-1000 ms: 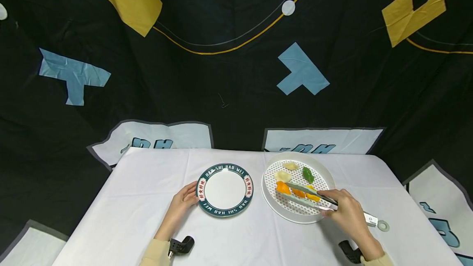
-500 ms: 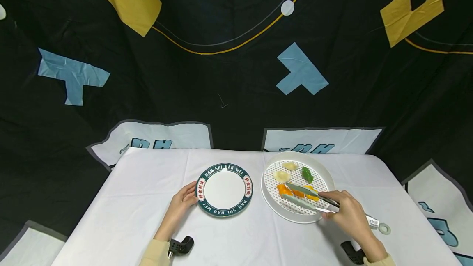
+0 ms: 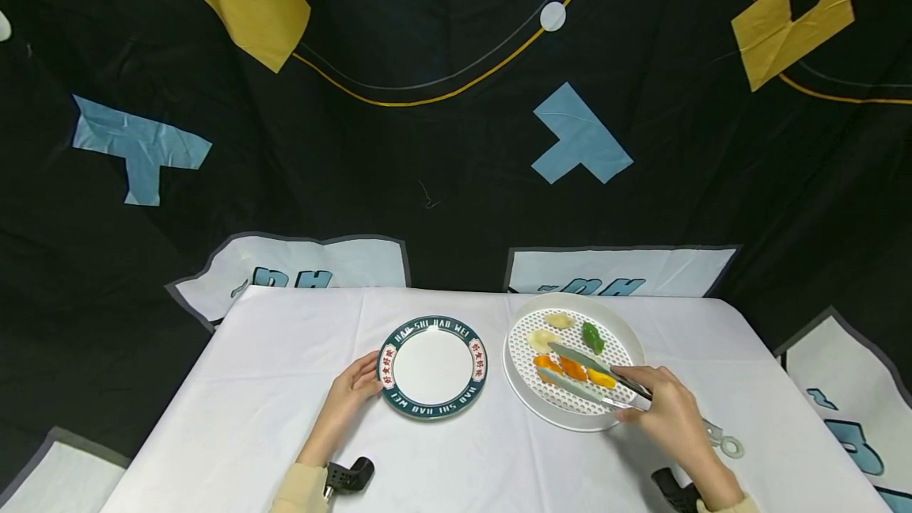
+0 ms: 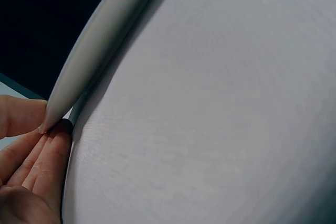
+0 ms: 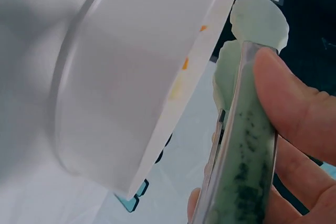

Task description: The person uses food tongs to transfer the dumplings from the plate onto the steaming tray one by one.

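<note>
My left hand (image 3: 351, 388) pinches the left rim of a white plate (image 3: 430, 366) with a dark green border. In the left wrist view, the thumb (image 4: 21, 116) is on the rim, fingers underneath. My right hand (image 3: 666, 412) grips metal tongs (image 5: 239, 145) with pale green tips. Over a round white steamer tray (image 3: 564, 400) full of small holes, the tongs' arms stand apart. Dumpling-like orange pieces (image 3: 572, 368) and a yellow piece (image 3: 602, 379) lie at the tips. Further back are two pale yellow pieces (image 3: 544, 340) and a green one (image 3: 592, 337). Whether the tips touch any piece I cannot tell.
The steamer tray sits in a deep white bowl (image 5: 121, 77) with high walls. A white cloth covers the table (image 3: 285, 362), whose far edge meets a black curtain (image 3: 456, 196). The plate is left of the bowl, a strip of cloth between them.
The tongs' arms have spread wider and their handle end has shifted slightly left. The leftmost orange piece appears lower and flatter than before. My left hand and the plate stay put.
</note>
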A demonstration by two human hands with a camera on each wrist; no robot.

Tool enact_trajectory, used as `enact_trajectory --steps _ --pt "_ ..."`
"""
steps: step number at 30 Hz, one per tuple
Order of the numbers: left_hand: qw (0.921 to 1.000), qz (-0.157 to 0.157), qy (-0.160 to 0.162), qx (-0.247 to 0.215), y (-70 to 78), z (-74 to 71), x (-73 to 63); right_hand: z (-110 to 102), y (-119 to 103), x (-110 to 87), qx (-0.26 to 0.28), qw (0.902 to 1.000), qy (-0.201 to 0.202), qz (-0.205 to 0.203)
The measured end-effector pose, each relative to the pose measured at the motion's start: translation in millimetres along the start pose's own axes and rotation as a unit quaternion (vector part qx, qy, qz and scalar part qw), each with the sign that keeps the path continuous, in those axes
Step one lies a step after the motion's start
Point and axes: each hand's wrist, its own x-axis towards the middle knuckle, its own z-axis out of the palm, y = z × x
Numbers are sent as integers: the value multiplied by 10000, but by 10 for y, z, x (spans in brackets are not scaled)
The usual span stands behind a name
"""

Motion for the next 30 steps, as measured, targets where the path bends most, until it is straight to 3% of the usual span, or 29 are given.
enact_trajectory --steps 10,16,30 --pt "10000 -23 38 53 -16 -7 4 87 -267 -67 333 9994 102 -3" --pt "10000 37 7 1 -3 -9 -5 186 -453 -116 439 9986 208 -228" --pt "9999 -136 52 27 -12 5 24 650 -840 -288 430 9961 364 -681"
